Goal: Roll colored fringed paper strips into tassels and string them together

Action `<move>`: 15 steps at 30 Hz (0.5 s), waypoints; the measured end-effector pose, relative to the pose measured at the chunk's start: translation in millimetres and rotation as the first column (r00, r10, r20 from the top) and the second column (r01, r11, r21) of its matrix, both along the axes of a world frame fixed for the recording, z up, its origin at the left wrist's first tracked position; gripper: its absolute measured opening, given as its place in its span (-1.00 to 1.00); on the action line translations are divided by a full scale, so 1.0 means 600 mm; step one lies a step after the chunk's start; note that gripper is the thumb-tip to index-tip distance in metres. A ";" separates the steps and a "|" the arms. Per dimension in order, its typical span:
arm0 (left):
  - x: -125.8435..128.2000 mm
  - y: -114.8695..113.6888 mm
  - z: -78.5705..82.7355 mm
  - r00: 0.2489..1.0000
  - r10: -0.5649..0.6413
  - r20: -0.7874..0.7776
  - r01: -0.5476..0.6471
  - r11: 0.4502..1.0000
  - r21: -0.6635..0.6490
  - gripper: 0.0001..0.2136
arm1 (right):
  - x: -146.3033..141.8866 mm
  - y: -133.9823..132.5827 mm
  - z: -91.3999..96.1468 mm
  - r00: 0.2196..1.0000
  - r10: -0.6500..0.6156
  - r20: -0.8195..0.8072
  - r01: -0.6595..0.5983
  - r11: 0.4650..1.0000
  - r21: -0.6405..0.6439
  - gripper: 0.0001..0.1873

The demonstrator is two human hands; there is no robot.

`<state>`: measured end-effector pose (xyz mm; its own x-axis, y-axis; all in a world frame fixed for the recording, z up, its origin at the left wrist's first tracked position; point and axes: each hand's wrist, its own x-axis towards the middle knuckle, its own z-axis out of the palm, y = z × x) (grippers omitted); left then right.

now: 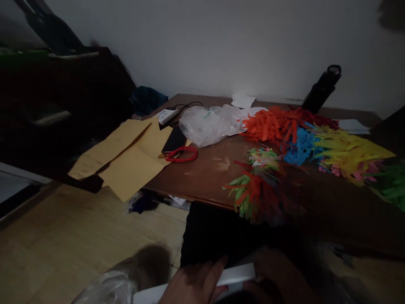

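Note:
At the bottom of the head view my left hand [194,283] is closed around a long white flat-sided object [238,273], whose kind I cannot make out. My right hand [275,276] is dark and smeared at the object's right end; its fingers are hard to see. Both hands are low, in front of the table edge. Beyond them, a bunch of green, red and white fringed paper strips [259,181] lies at the front edge of the table [202,181].
Orange [275,124], blue [300,145] and yellow fringed paper [351,147] are heaped at the right, by a black bottle [321,90]. A clear plastic bag [210,124] lies mid-table. Left are brown paper sheets [133,158], a black phone-like object [174,140] and a red cord [186,158].

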<state>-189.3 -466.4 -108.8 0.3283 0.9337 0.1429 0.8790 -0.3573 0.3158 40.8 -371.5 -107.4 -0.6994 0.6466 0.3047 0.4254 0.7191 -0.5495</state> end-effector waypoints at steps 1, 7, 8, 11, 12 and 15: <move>0.005 0.001 0.000 1.000 -0.001 -0.012 0.001 1.000 0.003 -0.61 | -0.003 0.006 0.004 0.999 0.031 0.009 -0.031 0.998 0.059 -0.76; 0.022 0.008 0.003 1.000 -0.023 -0.006 0.022 0.997 -0.071 -0.77 | -0.042 0.022 0.000 0.987 0.146 0.060 -0.157 0.857 0.491 -0.44; 0.017 0.007 0.002 1.000 -0.008 0.008 0.009 0.998 -0.055 -0.78 | -0.042 0.022 -0.004 0.989 0.137 0.056 -0.146 0.863 0.483 -0.45; -0.009 0.000 -0.003 0.998 0.062 0.010 -0.062 0.998 0.016 -0.78 | -0.030 0.029 -0.011 0.985 0.139 0.105 -0.171 0.888 0.427 -0.50; -0.017 -0.003 -0.005 0.997 0.074 0.000 -0.074 0.997 0.024 -0.78 | -0.025 0.032 -0.011 0.983 0.136 0.125 -0.176 0.896 0.409 -0.50; -0.032 -0.006 -0.004 0.998 0.043 -0.045 -0.042 0.999 0.026 -0.70 | -0.021 0.043 -0.001 0.978 0.142 0.153 -0.192 0.900 0.391 -0.50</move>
